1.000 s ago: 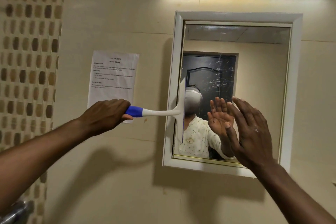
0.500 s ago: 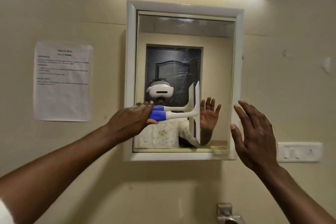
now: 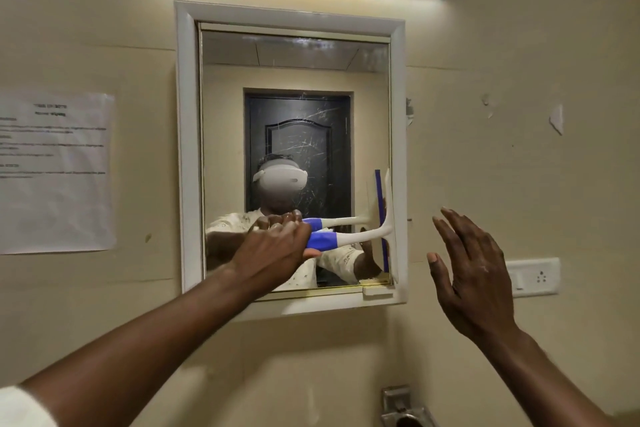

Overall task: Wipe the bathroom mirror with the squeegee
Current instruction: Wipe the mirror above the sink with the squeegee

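Now, squeegee (image 3: 353, 236): a white T-shaped tool with a blue grip, its handle level and its blade upright at the 3 o'clock edge of the glass, low on the pane.
Left hand (image 3: 273, 253): fingers curled round the blue grip, thumb underneath; it holds the tool by the handle end, away from the blade.
Right hand (image 3: 474, 274): fingers straight and spread, holding nothing, hovering off the wall at 3 o'clock of the frame, apart from it.
Mirror (image 3: 294, 80): a pane in a white frame; fine streaks or scratches show across the middle, where the dark door is reflected.
Blade contact: it seems to lie against the glass, though whether the whole edge touches cannot be told.
Weight: judged light, since one hand carries it at full reach.
Stiffness: the handle and head look like rigid plastic; the blue strip along the blade is likely soft rubber that bends under pressure.
Slip: the smooth handle may turn in a wet palm, so the blue grip is the place to hold.
Fragility: the pane is the breakable part; even, moderate pressure suits it.
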`<state>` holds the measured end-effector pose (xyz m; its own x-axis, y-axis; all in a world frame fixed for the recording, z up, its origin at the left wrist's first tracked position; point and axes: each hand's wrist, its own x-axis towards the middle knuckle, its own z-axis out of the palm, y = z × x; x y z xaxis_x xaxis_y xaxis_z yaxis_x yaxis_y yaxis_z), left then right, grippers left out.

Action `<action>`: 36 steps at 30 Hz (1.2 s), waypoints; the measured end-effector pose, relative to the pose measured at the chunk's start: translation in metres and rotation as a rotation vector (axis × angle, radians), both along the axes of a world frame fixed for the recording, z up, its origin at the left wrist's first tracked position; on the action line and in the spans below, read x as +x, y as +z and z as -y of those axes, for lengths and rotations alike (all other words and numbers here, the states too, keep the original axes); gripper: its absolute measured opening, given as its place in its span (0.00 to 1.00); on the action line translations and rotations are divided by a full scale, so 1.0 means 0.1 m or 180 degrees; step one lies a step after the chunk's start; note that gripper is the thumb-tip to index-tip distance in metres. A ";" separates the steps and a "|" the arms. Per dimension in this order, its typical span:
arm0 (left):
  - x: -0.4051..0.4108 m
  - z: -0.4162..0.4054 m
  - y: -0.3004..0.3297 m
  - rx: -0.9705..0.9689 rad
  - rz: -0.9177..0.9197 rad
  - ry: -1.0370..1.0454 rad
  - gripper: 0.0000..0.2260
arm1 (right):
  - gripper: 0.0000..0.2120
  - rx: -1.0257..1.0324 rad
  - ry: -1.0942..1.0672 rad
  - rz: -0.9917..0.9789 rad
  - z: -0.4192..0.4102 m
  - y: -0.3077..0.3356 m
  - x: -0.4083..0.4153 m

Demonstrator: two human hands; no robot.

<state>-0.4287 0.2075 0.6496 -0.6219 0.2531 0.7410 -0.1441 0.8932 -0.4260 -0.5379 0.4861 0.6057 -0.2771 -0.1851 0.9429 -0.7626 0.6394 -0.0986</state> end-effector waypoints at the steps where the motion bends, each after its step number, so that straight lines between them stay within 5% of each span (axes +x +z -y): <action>1: -0.02 0.00 -0.01 -0.0018 0.0050 0.0035 0.35 | 0.27 -0.0004 0.0012 0.0031 0.00 0.00 0.00; 24: 0.08 0.23 0.03 -0.0941 -0.0179 0.0528 0.24 | 0.27 0.0052 0.0097 0.0115 0.06 -0.03 -0.15; 36: 0.28 0.48 0.03 -0.0871 -0.0105 0.0488 0.20 | 0.26 0.0100 0.0172 0.0063 0.26 -0.05 -0.08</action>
<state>-0.4012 0.1593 0.6527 -0.6450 0.3511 0.6788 -0.2859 0.7129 -0.6404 -0.5461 0.4597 0.6010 -0.2843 -0.2298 0.9308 -0.7942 0.6003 -0.0943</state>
